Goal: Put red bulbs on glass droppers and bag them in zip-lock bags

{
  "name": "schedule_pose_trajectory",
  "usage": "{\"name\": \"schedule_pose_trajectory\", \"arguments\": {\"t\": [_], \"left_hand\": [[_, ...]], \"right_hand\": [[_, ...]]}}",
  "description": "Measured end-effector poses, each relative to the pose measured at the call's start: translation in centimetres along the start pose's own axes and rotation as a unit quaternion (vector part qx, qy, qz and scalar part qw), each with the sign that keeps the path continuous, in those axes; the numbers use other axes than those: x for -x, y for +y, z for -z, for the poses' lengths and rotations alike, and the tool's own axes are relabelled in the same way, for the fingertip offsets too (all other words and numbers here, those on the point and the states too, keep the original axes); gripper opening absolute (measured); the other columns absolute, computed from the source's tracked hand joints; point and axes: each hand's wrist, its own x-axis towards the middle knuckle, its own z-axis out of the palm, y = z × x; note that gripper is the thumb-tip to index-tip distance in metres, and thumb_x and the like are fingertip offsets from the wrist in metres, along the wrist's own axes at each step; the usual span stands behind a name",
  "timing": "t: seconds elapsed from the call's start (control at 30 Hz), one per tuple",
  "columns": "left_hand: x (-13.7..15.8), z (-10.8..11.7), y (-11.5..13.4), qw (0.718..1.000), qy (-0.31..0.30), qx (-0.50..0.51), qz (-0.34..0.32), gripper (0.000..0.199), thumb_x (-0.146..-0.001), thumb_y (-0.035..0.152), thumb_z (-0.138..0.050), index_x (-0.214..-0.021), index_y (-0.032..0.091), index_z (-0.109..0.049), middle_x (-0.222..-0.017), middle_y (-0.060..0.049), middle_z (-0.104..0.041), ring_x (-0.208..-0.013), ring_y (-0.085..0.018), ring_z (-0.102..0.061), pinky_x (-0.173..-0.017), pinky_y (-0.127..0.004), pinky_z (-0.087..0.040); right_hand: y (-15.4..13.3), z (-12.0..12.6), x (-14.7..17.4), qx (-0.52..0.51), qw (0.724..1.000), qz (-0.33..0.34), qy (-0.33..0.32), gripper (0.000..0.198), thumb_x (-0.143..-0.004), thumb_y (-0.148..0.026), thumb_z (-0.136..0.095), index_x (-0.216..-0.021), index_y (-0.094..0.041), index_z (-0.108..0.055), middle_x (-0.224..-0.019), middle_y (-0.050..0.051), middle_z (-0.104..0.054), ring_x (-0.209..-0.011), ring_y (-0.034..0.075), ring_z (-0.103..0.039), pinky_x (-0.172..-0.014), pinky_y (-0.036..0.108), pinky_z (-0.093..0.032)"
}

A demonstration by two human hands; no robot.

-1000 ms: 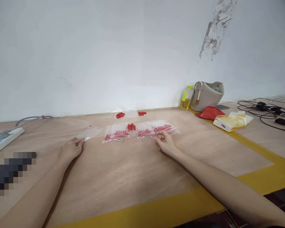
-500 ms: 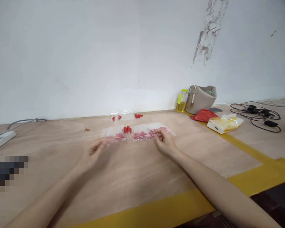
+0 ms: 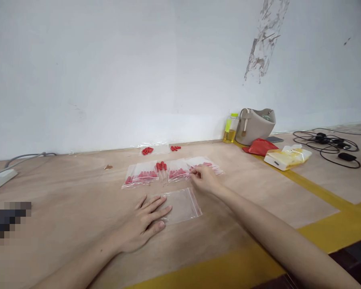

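My left hand [image 3: 147,224] lies flat with spread fingers on the left end of a clear zip bag [image 3: 180,204]. Nothing shows inside that bag, and its zip edge faces right. Farther back, a small fan of thin pale sticks with red ends [image 3: 161,170] lies between zip bags holding red-ended pieces: left-hand bags [image 3: 142,172], a middle bag [image 3: 178,168] and a right-hand bag [image 3: 215,166]. My right hand [image 3: 206,178] is closed in a pinch at the near left edge of the right-hand bag. What its fingertips hold is hidden.
Loose red pieces [image 3: 147,150] lie on clear plastic by the wall, with more red pieces [image 3: 175,148] beside them. At the back right are a bottle [image 3: 230,128], a grey bag [image 3: 254,126], a red packet [image 3: 260,147], a white-and-yellow pack [image 3: 287,157] and black cables [image 3: 327,140].
My left hand has come nearer and down from the left-hand bags, and now lies flat on a clear zip bag placed in front. The right hand has shifted slightly left.
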Motion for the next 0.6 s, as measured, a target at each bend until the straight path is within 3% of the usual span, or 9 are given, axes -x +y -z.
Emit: {"name": "schedule_pose_trajectory", "arguments": {"t": [0.13,0.2,0.3,0.43,0.53,0.6], "left_hand": [[0.0,-0.3,0.3,1.000,0.010,-0.012,0.005,0.044,-0.089,0.043,-0.028,-0.132,0.037,-0.021,-0.142,0.001,-0.014,-0.128,-0.024,-0.017,-0.102,-0.052,-0.012],[0.0,-0.4,0.3,1.000,0.013,-0.018,0.005,0.045,-0.089,0.044,-0.029,-0.132,0.036,-0.021,-0.142,0.000,-0.015,-0.128,-0.025,-0.017,-0.101,-0.053,-0.012],[0.0,-0.4,0.2,1.000,0.011,-0.016,0.008,0.045,-0.088,0.044,-0.030,-0.132,0.037,-0.021,-0.142,0.000,-0.016,-0.128,-0.025,-0.018,-0.100,-0.055,-0.012],[0.0,-0.4,0.2,1.000,0.029,-0.002,-0.002,0.045,-0.087,0.044,-0.033,-0.131,0.036,-0.025,-0.141,-0.001,-0.020,-0.127,-0.026,-0.021,-0.100,-0.055,-0.013],[0.1,-0.6,0.1,0.999,0.043,0.004,-0.001,0.045,-0.087,0.044,-0.036,-0.130,0.036,-0.027,-0.140,-0.001,-0.023,-0.126,-0.027,-0.024,-0.100,-0.055,-0.015],[0.1,-0.8,0.0,0.998,0.055,0.002,0.013,0.046,-0.086,0.044,-0.036,-0.130,0.035,-0.028,-0.139,-0.002,-0.025,-0.125,-0.028,-0.025,-0.100,-0.056,-0.015]], "right_hand": [[-0.3,-1.6,-4.2,-0.035,0.992,-0.070,-0.097,0.014,-0.064,-0.011,-0.051,-0.060,-0.014,-0.064,-0.059,0.002,-0.062,-0.057,0.012,-0.053,-0.056,0.021,-0.036],[-0.4,-3.3,-6.4,-0.043,0.988,-0.091,-0.121,0.016,-0.064,-0.009,-0.051,-0.051,-0.013,-0.061,-0.048,0.001,-0.058,-0.051,0.012,-0.053,-0.053,0.021,-0.037],[-0.5,-6.6,-8.9,-0.054,0.978,-0.135,-0.149,0.018,-0.070,-0.009,-0.050,-0.056,-0.012,-0.061,-0.045,0.001,-0.055,-0.045,0.011,-0.053,-0.049,0.021,-0.038],[-0.8,-10.0,-10.4,-0.051,0.967,-0.163,-0.189,0.016,-0.080,-0.021,-0.050,-0.081,-0.010,-0.061,-0.072,0.004,-0.061,-0.064,0.014,-0.058,-0.059,0.026,-0.045],[-1.0,-11.0,-10.9,-0.040,0.962,-0.164,-0.214,0.029,-0.083,-0.031,-0.048,-0.105,-0.013,-0.051,-0.102,0.006,-0.054,-0.087,0.017,-0.055,-0.073,0.035,-0.047],[-1.0,-11.3,-11.2,-0.036,0.960,-0.160,-0.226,0.031,-0.083,-0.032,-0.047,-0.109,-0.014,-0.049,-0.108,0.006,-0.051,-0.092,0.018,-0.053,-0.077,0.037,-0.046]]}}
